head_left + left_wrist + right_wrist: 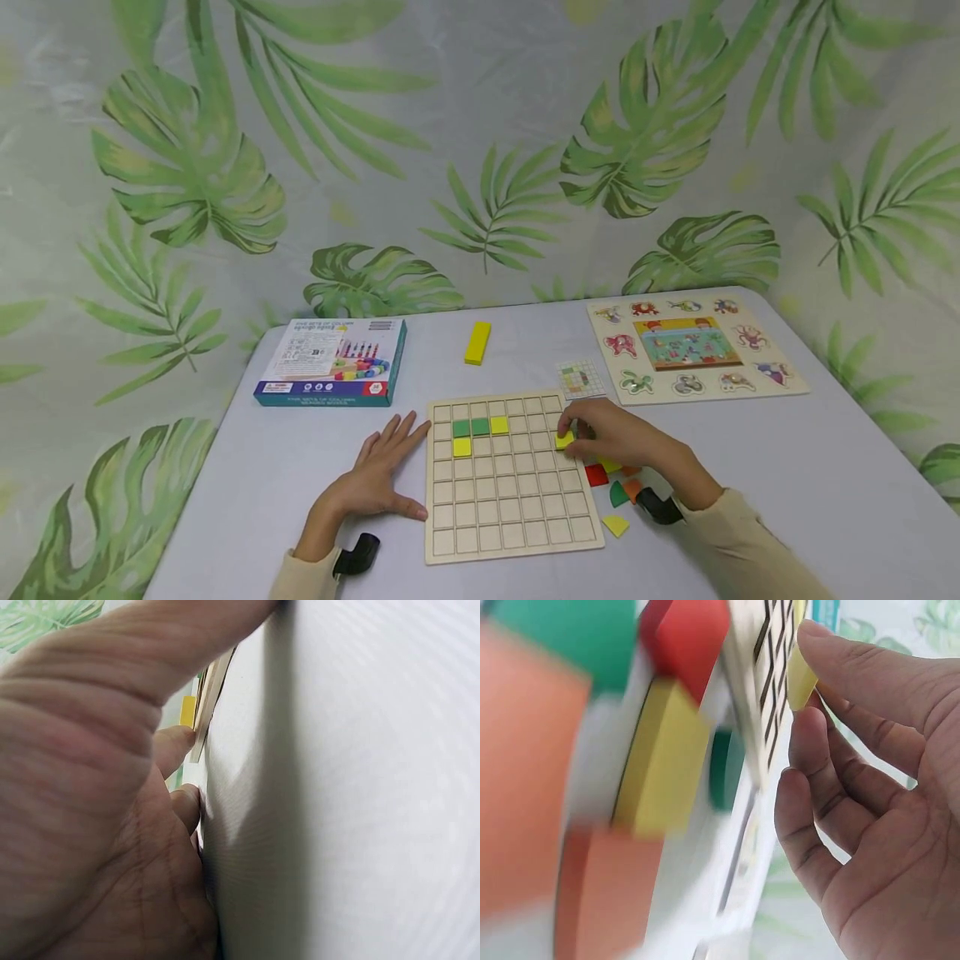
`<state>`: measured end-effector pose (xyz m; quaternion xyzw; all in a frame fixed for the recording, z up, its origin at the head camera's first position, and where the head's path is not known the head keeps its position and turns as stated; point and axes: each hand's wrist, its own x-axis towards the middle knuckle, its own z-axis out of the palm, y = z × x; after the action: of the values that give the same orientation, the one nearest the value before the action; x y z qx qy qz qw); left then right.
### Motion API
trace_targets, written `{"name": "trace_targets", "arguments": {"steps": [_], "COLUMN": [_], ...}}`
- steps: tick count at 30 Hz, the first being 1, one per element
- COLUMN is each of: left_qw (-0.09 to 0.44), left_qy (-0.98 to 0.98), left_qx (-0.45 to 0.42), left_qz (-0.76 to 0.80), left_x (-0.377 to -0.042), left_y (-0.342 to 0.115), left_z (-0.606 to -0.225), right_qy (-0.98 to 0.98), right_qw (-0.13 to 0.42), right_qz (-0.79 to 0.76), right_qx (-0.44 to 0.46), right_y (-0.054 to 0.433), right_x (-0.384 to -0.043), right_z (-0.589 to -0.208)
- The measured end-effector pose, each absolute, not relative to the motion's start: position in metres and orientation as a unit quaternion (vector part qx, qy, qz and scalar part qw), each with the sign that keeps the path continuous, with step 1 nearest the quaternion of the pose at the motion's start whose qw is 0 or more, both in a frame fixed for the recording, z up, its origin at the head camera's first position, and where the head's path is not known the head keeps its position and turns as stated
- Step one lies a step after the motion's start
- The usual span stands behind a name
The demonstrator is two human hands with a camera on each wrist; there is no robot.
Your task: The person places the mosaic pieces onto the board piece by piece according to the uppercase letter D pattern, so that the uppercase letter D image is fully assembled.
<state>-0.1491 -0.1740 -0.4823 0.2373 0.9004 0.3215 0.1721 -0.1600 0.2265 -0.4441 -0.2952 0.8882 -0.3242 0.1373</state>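
Observation:
A wooden grid board (517, 508) lies on the white table. Two green squares (470, 427) and a yellow square (499, 425) fill adjoining cells near its upper left, with another yellow square (462, 447) just below. My right hand (618, 433) pinches a yellow square tile (564, 440) between thumb and fingers over the board's right edge; the right wrist view shows the same tile (801, 679) in the pinch. With fingers spread, my left hand (378, 475) rests on the table, fingertips touching the board's left edge.
Loose red (596, 475), green (618, 494) and yellow (616, 525) pieces lie right of the board, partly under my right forearm. A small pattern card (580, 380), a yellow block stack (477, 343), a boxed set (330, 362) and a picture puzzle (697, 385) stand farther back.

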Motion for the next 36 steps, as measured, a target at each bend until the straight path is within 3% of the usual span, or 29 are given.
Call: {"name": "trace_targets", "arguments": {"steps": [24, 36], "left_qw": [0.18, 0.178], "left_qy": [0.904, 0.902], "left_qx": [0.231, 0.238], "left_qz": [0.311, 0.313], "left_x": [-0.15, -0.15], "left_y": [-0.172, -0.173], "left_z": [-0.484, -0.484], "right_qy": [0.867, 0.875], "right_qw": [0.129, 0.12], "right_qz": [-0.333, -0.316], "right_qx": [-0.347, -0.346], "right_y": [0.116, 0.094], "right_x": [-0.169, -0.165], "right_z": [-0.437, -0.448]}}
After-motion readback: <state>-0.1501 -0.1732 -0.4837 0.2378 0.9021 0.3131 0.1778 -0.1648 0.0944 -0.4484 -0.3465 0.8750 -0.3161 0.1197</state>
